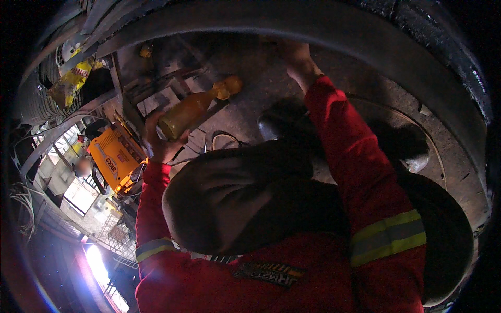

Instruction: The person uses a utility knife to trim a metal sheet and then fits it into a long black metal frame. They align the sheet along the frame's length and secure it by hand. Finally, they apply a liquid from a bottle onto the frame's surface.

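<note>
My left hand (163,141) is wrapped round the base of a yellowish-brown bottle (188,113). The bottle lies tilted, its orange neck end (228,87) pointing up and to the right, away from me. My right arm stretches forward, and my right hand (296,58) is at the lower edge of a dark curved metal band (323,28). Its fingers are in shadow and partly hidden there, so whether they grip anything does not show.
An orange power unit (117,156) stands left of my left forearm. A thin hose (417,125) curves over the floor at right. Boards and scrap (162,99) lie behind the bottle. A yellow bag (75,83) is at upper left. Another person (82,168) is in the left background.
</note>
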